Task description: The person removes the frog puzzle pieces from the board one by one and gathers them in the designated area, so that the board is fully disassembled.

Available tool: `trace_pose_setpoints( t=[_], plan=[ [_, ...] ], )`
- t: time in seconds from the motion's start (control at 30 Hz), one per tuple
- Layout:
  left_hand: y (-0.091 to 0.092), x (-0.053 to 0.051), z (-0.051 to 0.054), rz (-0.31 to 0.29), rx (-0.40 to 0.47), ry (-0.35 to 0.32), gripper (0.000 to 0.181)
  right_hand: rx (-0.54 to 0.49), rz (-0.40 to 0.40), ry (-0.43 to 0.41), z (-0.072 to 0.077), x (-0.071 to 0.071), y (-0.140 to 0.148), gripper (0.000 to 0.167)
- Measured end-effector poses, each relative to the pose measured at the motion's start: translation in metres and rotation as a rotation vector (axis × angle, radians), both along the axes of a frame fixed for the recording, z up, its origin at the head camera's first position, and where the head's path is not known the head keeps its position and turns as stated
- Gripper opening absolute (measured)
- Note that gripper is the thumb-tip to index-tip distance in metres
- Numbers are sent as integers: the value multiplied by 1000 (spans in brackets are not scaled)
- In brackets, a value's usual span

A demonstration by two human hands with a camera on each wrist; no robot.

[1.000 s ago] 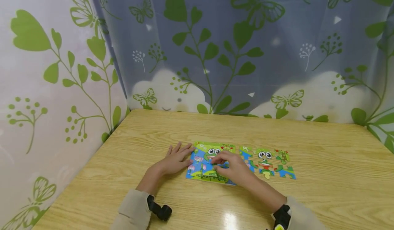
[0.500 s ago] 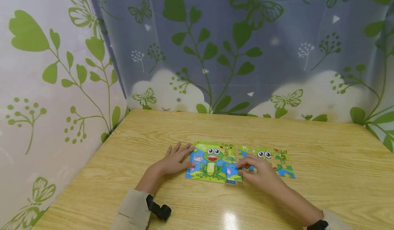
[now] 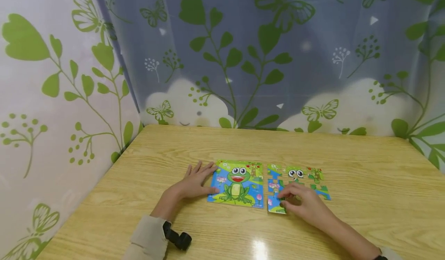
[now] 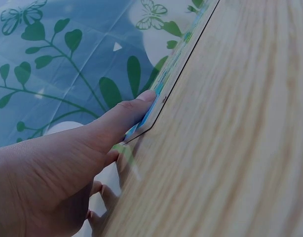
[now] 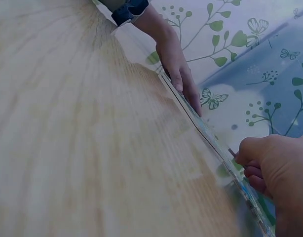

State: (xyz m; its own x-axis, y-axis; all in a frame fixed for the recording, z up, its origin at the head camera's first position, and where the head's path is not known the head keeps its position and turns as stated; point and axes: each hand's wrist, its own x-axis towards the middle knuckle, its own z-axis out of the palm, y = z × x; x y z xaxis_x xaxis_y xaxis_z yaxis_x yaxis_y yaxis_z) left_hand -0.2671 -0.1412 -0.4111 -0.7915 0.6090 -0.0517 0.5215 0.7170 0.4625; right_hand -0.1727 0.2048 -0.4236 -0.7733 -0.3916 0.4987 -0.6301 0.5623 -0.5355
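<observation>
In the head view a square frog picture board [image 3: 237, 188] lies flat on the table. My left hand [image 3: 194, 183] rests along its left side with fingers spread; in the left wrist view the thumb [image 4: 124, 114] lies on the board's corner. Right of the board, jigsaw pieces form a matching frog picture, among them an eyes piece [image 3: 295, 173] and a tree piece [image 3: 315, 174]. My right hand [image 3: 306, 203] pinches a jigsaw piece [image 3: 274, 205] with blue water and a pink flower, at the lower left of that group. The hand hides several pieces behind it.
The wooden table [image 3: 215, 229] carries the board and pieces. A printed curtain [image 3: 222, 59] with leaves and butterflies hangs behind the table and along its left side. A black wrist strap with a camera [image 3: 177, 237] sits on my left sleeve.
My right hand has carried the pinched jigsaw piece rightward off the frog board to the lower left of the other pieces. The left hand stays at the board's left side.
</observation>
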Motion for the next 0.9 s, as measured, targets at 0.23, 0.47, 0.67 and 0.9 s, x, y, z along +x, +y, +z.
trace_pose_setpoints(
  t=[0.23,0.47,0.67,0.9],
  plan=[
    [0,0,1,9,3,-13,80,27,13,-31,-3,-1,2,21],
    [0,0,1,3,4,-12,79,33,45,-53,-6,-2,4,22],
    [0,1,0,0,5,-7,79,51,73,-29,-8,-4,5,25],
    [0,1,0,-3,11,-6,79,76,69,-32,-5,-4,5,24]
  ],
)
